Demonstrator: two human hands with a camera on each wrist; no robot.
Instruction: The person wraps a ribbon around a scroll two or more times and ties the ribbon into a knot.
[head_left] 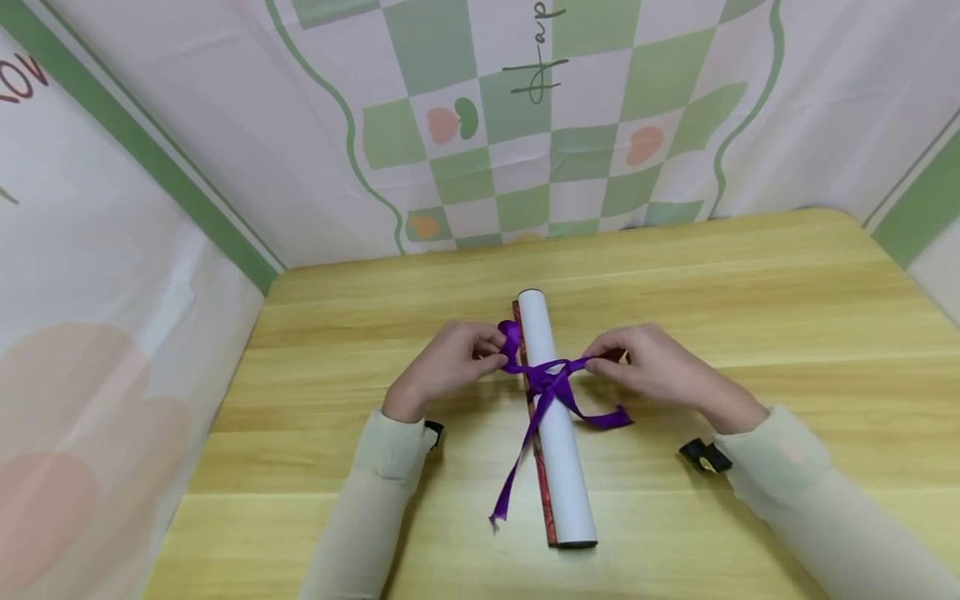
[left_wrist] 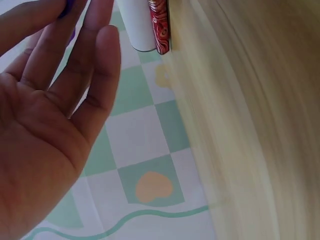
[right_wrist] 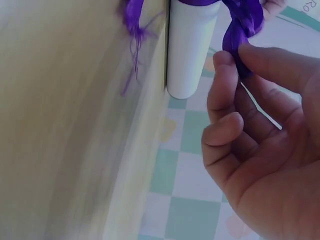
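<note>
A white rolled tube (head_left: pixel 567 475) lies on the wooden table, with a red patterned strip (head_left: pixel 543 492) along its left side. Around its middle runs a purple ribbon (head_left: pixel 553 383), tied in a bow with two loose tails, one trailing down-left and one to the right. My left hand (head_left: pixel 457 358) pinches the ribbon's left loop between thumb and fingers. On the other side my right hand (head_left: pixel 656 367) pinches the right loop; the right wrist view shows thumb and forefinger on the purple ribbon (right_wrist: pixel 235 37). One tail has a frayed end (right_wrist: pixel 135 37).
The wooden table (head_left: pixel 315 375) reaches back to a green-and-white checked cloth backdrop (head_left: pixel 517 117). Another printed cloth (head_left: pixel 97 250) hangs along the left side. Dark wrist straps (head_left: pixel 705 456) show at both sleeves.
</note>
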